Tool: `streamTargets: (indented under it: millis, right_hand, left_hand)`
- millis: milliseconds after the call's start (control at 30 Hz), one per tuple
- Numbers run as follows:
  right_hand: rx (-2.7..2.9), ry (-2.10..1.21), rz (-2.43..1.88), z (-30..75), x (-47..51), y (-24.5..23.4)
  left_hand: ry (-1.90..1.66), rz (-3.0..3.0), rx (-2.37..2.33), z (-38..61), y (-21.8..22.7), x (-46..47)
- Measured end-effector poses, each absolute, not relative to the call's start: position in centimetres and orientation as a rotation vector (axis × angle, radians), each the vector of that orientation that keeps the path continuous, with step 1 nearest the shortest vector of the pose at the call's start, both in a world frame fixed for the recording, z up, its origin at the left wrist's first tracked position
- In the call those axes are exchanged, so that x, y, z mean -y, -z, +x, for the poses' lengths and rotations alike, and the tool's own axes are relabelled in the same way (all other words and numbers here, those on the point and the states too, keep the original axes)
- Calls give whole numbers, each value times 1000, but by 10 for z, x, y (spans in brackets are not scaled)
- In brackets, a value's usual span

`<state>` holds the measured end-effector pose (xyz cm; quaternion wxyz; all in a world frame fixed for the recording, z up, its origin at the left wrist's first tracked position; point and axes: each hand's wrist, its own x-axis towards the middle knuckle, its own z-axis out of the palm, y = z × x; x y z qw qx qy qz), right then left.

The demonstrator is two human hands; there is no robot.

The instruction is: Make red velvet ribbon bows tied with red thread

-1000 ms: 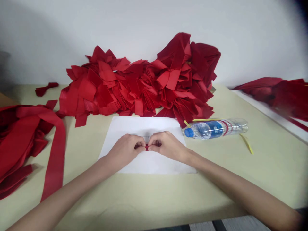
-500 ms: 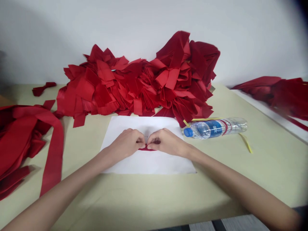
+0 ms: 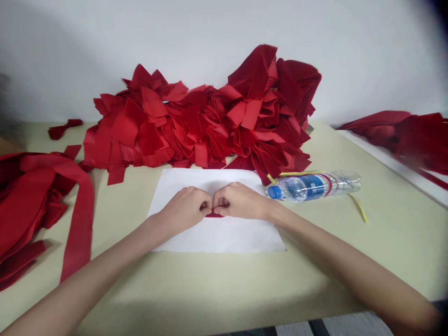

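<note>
Over a white sheet of paper (image 3: 224,238), both hands pinch a small red ribbon piece (image 3: 215,214). My left hand (image 3: 189,205) is closed, its thumb and forefinger at the piece's left part. Close against it, my right hand (image 3: 238,200) is closed too, fingertips on the same piece. Most of the ribbon is hidden behind the fingers, so its folds do not show. The piece lies low over the paper; whether it touches the sheet I cannot tell.
A large heap of cut red ribbon pieces (image 3: 196,126) stands against the wall. Long red ribbon strips (image 3: 79,214) lie at the left. A plastic bottle (image 3: 311,187) lies right of the paper, near yellow strips (image 3: 359,208). More red fabric (image 3: 402,137) lies far right.
My right hand has shifted slightly up and turned a little at the fingertips. Less of the red piece shows below the fingers. My left hand is nearly unchanged.
</note>
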<state>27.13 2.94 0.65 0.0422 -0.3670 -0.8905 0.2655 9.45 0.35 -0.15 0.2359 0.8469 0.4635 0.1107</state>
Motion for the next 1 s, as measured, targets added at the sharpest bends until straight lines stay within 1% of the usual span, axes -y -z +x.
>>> streamTargets:
  millis: [100, 200, 267, 333, 433, 533, 667, 867, 933, 1000]
  right_hand:
    - [2839, -372, -1036, 272, -15, -1]
    - [2884, 55, -882, 276, -4, 11]
    - [2867, 216, -757, 280, 0, 19]
    - [2842, 295, -654, 283, 2, 24]
    - [2827, 327, -562, 286, 4, 24]
    - [2839, 297, -578, 287, 4, 19]
    - [2850, 270, -647, 282, 1, 15]
    - [2853, 381, -658, 273, -5, 24]
    - [2852, 277, -710, 272, -8, 22]
    - [2861, 74, -780, 272, -10, 15]
  left_hand:
    - [-356, 2481, -1222, 91, 9, 8]
    - [-409, 2846, -1115, 86, 19, 17]
    - [-448, 3043, -1044, 84, 24, 20]
    - [-455, 3137, -986, 81, 26, 22]
    - [-368, 3179, -947, 78, 25, 26]
    - [-278, 3171, -969, 77, 22, 29]
    - [-327, 3093, -1049, 80, 19, 28]
    - [-389, 2909, -1158, 87, 18, 21]
    - [-399, 2914, -1191, 89, 20, 19]
    - [-389, 2957, -1197, 91, 22, 17]
